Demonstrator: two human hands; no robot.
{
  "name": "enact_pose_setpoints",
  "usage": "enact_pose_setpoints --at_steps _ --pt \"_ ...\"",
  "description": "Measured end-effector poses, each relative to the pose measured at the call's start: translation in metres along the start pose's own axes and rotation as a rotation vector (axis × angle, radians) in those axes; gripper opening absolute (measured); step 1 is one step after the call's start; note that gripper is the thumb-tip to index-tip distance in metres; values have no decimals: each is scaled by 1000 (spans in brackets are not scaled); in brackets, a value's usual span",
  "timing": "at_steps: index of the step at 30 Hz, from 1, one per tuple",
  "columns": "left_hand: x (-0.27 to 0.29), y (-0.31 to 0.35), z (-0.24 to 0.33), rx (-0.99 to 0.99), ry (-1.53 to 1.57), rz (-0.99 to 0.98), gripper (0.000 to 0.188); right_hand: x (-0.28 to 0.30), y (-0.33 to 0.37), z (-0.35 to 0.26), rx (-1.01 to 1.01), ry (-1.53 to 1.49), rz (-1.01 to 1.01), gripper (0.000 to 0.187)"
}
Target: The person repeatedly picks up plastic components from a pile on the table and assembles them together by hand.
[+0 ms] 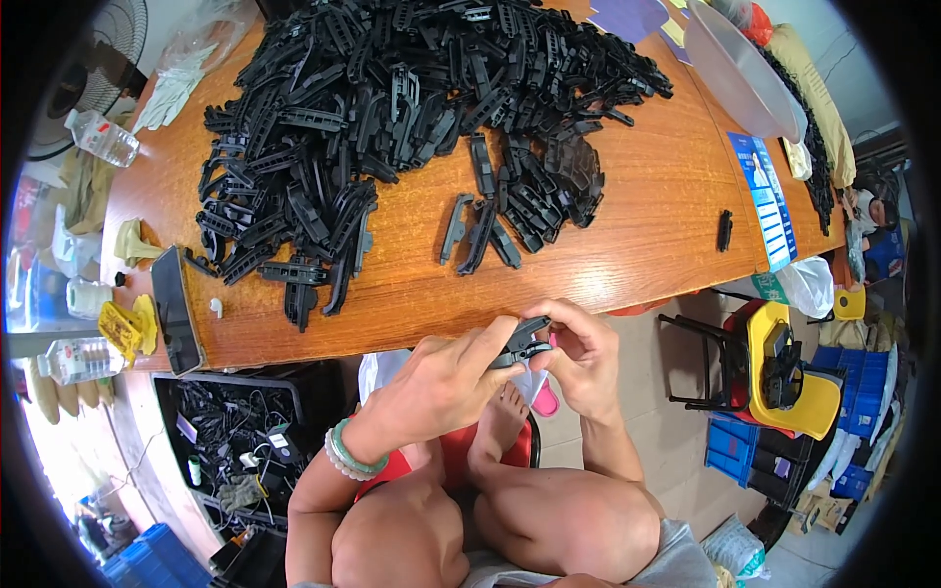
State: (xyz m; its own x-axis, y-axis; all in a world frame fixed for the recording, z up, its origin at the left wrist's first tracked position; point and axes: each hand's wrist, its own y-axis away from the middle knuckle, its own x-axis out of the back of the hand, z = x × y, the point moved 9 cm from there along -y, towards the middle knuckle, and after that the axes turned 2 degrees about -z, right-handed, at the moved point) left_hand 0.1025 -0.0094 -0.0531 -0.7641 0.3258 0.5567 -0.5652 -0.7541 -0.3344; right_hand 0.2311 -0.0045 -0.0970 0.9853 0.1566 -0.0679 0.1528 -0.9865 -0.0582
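Between my two hands, just off the table's near edge, is a black plastic part point(521, 343) with a curved, clip-like shape. My left hand point(446, 377) grips its left side, a pale green bangle and a beaded bracelet on that wrist. My right hand point(586, 358) pinches the other end between thumb and fingers. Some of the part is covered by my fingers. Beyond them on the wooden table point(412, 294) lies a large heap of similar black plastic parts point(363, 108). A smaller cluster of these parts point(529, 196) lies at the heap's near right.
A phone point(177, 312), a white earbud point(217, 308) and a water bottle point(103, 138) are at the left. One black piece point(724, 230) lies apart near a blue leaflet point(763, 201). A translucent basin point(742, 73) stands far right. Below are a black crate point(245, 377) and yellow chair point(799, 392).
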Motion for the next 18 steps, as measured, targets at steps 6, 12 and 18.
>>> enact_pose_setpoints --at_steps 6,12,18 --pt "1 2 -7 5 21 46 47 -1 -7 -7 57 38 -57 49" --pt "-3 1 -13 44 124 52 43 0 -7 -6 91 129 -74 48" --pt "-6 1 -13 116 115 19 40 5 -4 0 86 154 -17 40"
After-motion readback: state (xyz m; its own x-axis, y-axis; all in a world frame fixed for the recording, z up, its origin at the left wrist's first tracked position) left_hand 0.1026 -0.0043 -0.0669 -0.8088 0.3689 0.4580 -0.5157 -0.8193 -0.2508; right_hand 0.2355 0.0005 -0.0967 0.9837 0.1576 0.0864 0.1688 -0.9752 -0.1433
